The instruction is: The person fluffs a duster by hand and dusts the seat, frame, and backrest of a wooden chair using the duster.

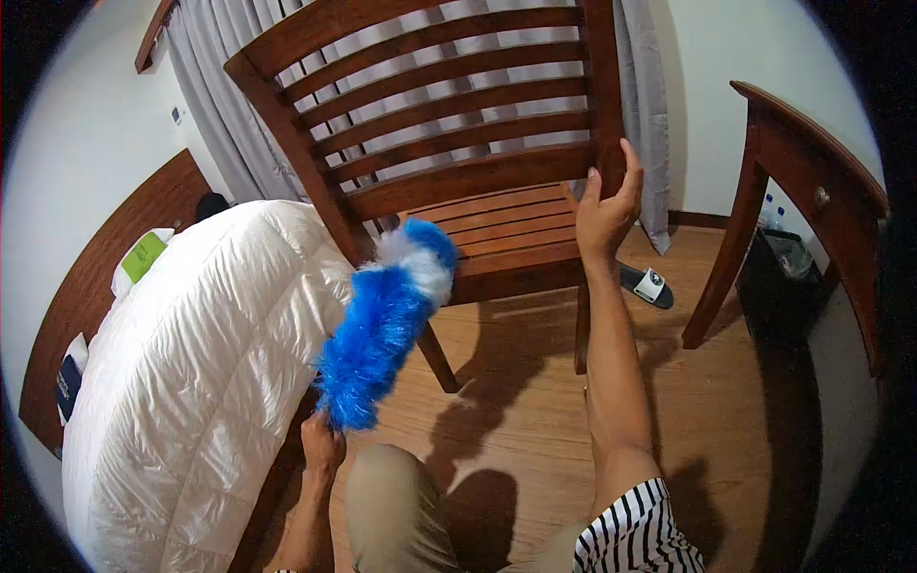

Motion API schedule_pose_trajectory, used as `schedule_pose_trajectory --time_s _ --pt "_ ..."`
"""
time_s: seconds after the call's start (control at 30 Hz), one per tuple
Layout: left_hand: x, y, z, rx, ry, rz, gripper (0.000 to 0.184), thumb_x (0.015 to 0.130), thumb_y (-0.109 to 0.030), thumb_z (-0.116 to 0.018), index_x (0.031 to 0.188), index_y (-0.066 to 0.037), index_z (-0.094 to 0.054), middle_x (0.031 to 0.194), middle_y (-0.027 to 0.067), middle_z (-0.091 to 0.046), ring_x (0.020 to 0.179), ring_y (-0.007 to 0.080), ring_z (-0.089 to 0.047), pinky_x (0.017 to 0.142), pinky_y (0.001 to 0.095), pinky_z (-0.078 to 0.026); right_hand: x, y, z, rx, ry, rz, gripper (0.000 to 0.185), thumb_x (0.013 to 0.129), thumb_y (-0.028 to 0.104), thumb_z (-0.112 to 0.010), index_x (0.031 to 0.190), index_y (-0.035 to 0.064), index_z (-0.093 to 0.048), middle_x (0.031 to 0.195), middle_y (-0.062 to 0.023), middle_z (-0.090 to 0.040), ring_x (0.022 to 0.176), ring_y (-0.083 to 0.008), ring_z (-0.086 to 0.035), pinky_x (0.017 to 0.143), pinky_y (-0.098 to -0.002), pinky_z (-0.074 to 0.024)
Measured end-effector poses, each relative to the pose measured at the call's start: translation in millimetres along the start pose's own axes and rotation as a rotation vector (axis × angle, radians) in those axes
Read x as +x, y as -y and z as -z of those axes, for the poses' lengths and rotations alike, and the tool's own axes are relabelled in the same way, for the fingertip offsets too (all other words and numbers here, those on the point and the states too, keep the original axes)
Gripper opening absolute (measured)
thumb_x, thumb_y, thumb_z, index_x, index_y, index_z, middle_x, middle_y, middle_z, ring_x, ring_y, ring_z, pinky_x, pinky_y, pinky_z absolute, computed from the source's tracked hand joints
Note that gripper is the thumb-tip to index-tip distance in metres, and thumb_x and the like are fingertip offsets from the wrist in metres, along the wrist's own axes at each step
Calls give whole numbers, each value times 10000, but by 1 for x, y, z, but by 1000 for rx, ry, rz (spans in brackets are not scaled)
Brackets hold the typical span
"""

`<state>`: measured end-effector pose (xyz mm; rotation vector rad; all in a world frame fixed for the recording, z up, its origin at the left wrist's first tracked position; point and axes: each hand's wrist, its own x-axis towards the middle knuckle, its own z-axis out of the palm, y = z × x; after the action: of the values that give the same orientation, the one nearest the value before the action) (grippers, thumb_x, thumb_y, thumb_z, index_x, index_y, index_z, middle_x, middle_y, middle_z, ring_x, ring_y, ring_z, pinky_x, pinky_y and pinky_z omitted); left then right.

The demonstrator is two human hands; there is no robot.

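A blue and white fluffy duster (377, 329) slants up from my left hand (323, 444), whose fingers are closed at its lower end. The duster's top overlaps the near left edge of the seat on a dark brown wooden chair (468, 177). From this view I cannot tell whether the fluff touches the wood. My right hand (609, 205) grips the right upright of the chair's slatted back, thumb on the near side and fingers round the outer edge. The chair stands on the wooden floor (525, 411), its back towards me.
A bed with a white duvet (205, 382) lies close on the left. Grey curtains (229, 105) hang behind the chair. To the right stand a wooden desk (812, 143) and a black bin (778, 286). A slide sandal (647, 286) lies on the floor.
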<state>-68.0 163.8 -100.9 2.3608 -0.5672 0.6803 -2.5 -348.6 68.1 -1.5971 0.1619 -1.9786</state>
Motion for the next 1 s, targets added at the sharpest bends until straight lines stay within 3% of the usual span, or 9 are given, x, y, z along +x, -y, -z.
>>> schedule_pose_trajectory --time_s 0.3,0.53,0.6,0.63,0.73,0.77,0.83,0.93,1.0 --pt "48 -44 -6 -31 168 -85 237 721 81 -485 923 68 -609 752 319 -561 710 534 -538 618 455 -480 -1 -4 3 -3 -13 34 574 885 34 -710 1423 49 -509 1380 -198 -598 1264 -391 -582 1056 -446 -461" --pt "77 -84 -10 -393 30 -117 80 819 34 -521 824 55 -598 697 253 -574 587 365 -531 591 414 -456 -4 -25 6 -42 -15 -150 543 837 265 -809 1270 -22 -653 1222 -246 -689 1137 -388 -670 986 -444 -514" --pt "87 -94 -9 -154 -30 -230 63 815 38 -538 817 47 -600 712 259 -584 607 404 -549 605 429 -464 -6 -32 5 -26 1 -192 568 841 339 -805 1241 -42 -671 1198 -257 -697 1119 -384 -681 970 -438 -524" --pt "96 -98 -17 -229 -48 -216 61 804 45 -547 826 46 -604 723 262 -592 629 425 -562 614 442 -469 -4 -23 9 1 51 -282 580 859 371 -782 1234 -58 -671 1201 -278 -688 1142 -390 -672 963 -423 -528" --pt "120 -101 -36 -329 -27 -227 99 777 64 -572 862 41 -617 752 270 -613 691 480 -592 639 477 -482 -8 -47 4 -47 86 -208 548 895 348 -747 1242 -67 -664 1176 -237 -713 1051 -332 -700 921 -404 -539" --pt "126 -102 -38 -280 28 -268 121 769 69 -578 878 39 -622 759 272 -618 709 494 -597 645 487 -484 -7 -63 11 80 156 -330 493 909 349 -731 1191 -53 -689 1077 -193 -732 977 -270 -693 857 -389 -534" --pt "133 -113 -37 -220 77 -278 156 770 60 -594 918 30 -634 786 274 -630 723 493 -613 643 493 -491 -6 -84 6 319 142 -321 441 984 358 -634 1027 -72 -725 900 -51 -736 783 -158 -594 748 -328 -503" --pt "135 -137 -19 -176 71 -191 200 793 20 -622 990 12 -656 843 275 -649 706 450 -648 621 482 -504 1 -72 18 340 136 -474 395 998 338 -604 1083 -20 -748 919 -43 -710 858 -127 -613 778 -302 -489" --pt "136 -137 -11 -63 121 -218 237 811 -7 -639 1046 -12 -669 879 265 -662 700 431 -662 617 482 -512 5 -88 24 359 273 -643 456 1008 379 -595 1034 -48 -751 899 -29 -684 837 -99 -565 763 -273 -457"
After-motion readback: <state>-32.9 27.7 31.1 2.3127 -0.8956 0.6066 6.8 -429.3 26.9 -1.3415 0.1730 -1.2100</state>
